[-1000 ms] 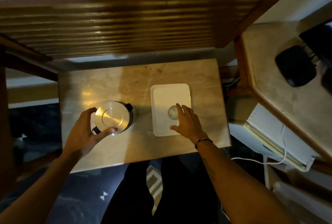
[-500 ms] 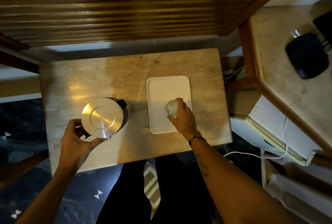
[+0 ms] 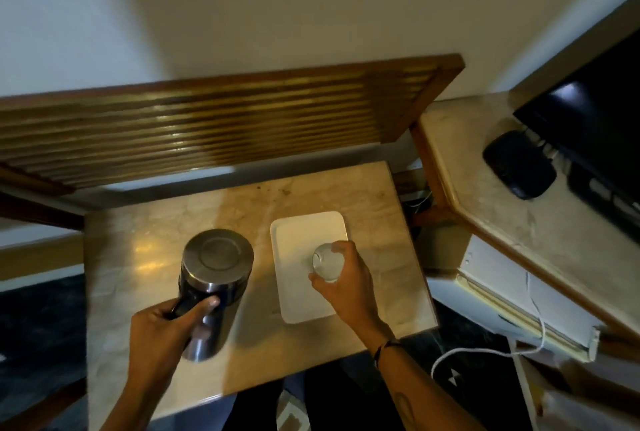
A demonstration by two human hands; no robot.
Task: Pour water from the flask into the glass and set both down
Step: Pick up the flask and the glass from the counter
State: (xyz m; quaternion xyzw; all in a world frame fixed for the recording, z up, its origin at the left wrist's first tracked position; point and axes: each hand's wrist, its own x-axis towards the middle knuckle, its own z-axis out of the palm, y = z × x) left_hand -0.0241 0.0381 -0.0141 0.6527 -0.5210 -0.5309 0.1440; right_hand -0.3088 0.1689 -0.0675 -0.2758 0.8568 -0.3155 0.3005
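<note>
From the head view, looking down over the person's arms, the left hand is wrapped around the dark handle of a tall cylindrical stainless-steel flask, thumb pressed along the handle's top edge and fingers curled beneath it. The flask leans, its flat round lid tipped away from the person and its base nearer the wrist, so it looks lifted off the beige marble tabletop rather than standing on it, though the picture is blurred there and I cannot be sure of a gap. To the right of that hand, well apart from the flask, the right hand grips a small clear drinking glass from its near side, fingertips closed around the rim and wall. The glass is tilted a little toward the flask and sits over the near half of a white rectangular tray, which lies flat on the tabletop; whether the glass still touches the tray I cannot tell. A dark band circles the right wrist. Beyond both hands a ribbed wooden panel slants against the wall.
</note>
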